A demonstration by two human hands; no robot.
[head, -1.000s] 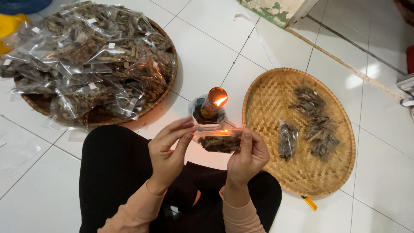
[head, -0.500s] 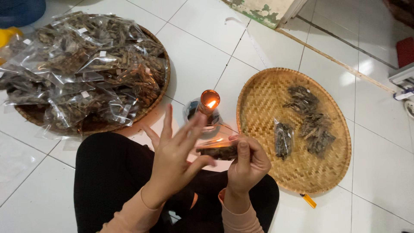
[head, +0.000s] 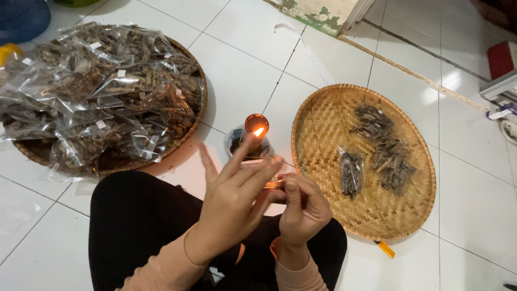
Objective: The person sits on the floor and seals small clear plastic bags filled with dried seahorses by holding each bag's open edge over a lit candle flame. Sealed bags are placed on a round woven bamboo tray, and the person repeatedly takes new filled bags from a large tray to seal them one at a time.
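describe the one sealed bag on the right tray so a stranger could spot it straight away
Find the round woven tray on the person's right. Left of its centre lies a small clear bag of dark dried pieces. The piles beside it lie loose; only this one is wrapped in shiny plastic.

The floor [head: 242, 70] is white tile with dark grout lines. On it to the left lies a round woven tray [head: 195, 116] heaped with clear bags. To the right lies a second woven tray [head: 323, 134], well apart from the first. Between them stands a small lamp [head: 250, 143], its flame lit. A small orange thing [head: 385, 249] lies just beside the right tray's near rim.
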